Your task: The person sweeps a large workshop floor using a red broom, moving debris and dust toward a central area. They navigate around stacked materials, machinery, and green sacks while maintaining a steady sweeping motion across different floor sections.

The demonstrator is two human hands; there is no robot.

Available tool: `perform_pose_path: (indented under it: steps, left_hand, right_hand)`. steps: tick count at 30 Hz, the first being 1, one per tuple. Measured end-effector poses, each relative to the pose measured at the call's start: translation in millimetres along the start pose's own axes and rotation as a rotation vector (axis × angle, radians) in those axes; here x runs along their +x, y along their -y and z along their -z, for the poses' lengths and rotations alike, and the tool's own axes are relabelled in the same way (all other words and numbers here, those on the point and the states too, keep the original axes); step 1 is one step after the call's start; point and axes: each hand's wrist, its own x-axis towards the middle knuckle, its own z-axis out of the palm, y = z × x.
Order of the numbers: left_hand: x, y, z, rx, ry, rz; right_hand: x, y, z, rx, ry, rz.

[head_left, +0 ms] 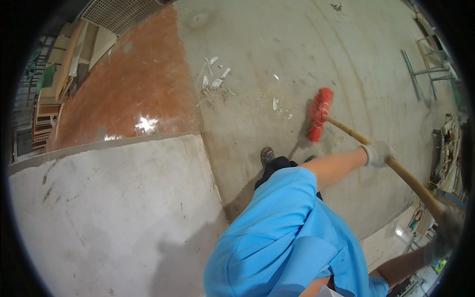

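A push broom with a red bristle head (320,115) rests on the concrete floor in front of my feet. Its long wooden handle (416,185) runs back toward the lower right. My left hand (378,154), in a pale work glove, is wrapped round the lower part of the handle. Farther up, near the picture's right rim, my right hand (444,236), also gloved, is closed on the handle; that hand is dark and blurred. To the left of the bristles lie a small white scrap (275,104) and fine debris. A larger heap of white broken pieces (216,80) lies farther left.
A low white-topped wall or ledge (123,208) fills the lower left, with a glossy red-brown floor patch (133,94) beyond it. Boards (74,59) are stacked at far left. A metal frame (429,72) stands at far right, near piled scrap (448,148).
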Motion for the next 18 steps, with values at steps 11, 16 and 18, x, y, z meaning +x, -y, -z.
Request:
perform_pose_path:
  steps: [11, 16, 18]
  left_hand:
    - [-102, 121, 112, 0.078, 0.032, 0.439]
    - [-235, 193, 191, 0.236, -0.113, 0.830]
    - [-260, 196, 207, 0.309, -0.231, 0.870]
  right_hand:
    - [55, -41, -194, 1.008, 0.402, -0.177]
    - [-21, -83, -337, 1.190, 0.403, -0.551]
    - [-20, -83, -356, 1.110, 0.452, -0.486]
